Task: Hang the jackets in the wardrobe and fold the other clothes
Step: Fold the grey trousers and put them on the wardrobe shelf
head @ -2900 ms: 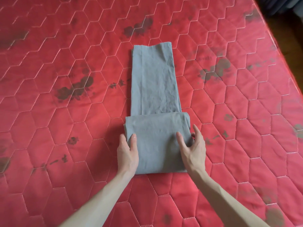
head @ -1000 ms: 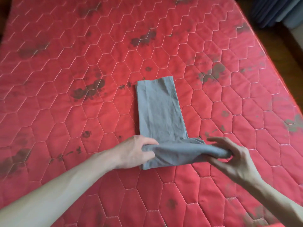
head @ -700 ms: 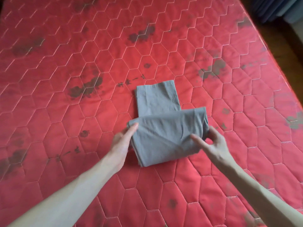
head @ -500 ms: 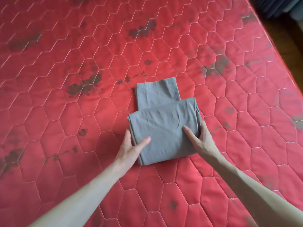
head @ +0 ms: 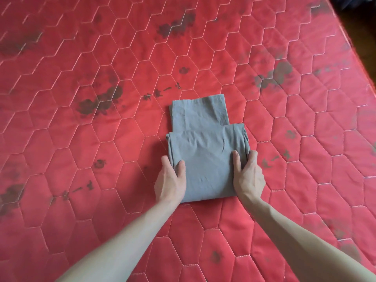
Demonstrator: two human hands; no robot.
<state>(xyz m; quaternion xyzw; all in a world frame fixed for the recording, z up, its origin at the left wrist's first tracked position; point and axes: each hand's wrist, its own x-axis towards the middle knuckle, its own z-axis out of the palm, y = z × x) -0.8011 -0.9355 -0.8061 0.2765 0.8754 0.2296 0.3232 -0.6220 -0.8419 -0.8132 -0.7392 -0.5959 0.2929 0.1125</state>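
A grey garment [head: 205, 151] lies folded into a thick bundle on the red quilted mattress [head: 101, 139]. A short single-layer end still sticks out beyond the bundle's far edge. My left hand [head: 171, 180] grips the bundle's left edge, thumb on top and fingers along the side. My right hand [head: 247, 176] holds the right edge the same way, thumb on the cloth and fingers curled around the side.
The mattress carries dark stains in several places. Its right edge [head: 358, 64] runs diagonally at the upper right, with dark wooden floor [head: 364, 21] beyond it.
The bundle was lifted and rolled one more turn away from me over the flat end, which is now much shorter. Both hands have moved to its near side edges.
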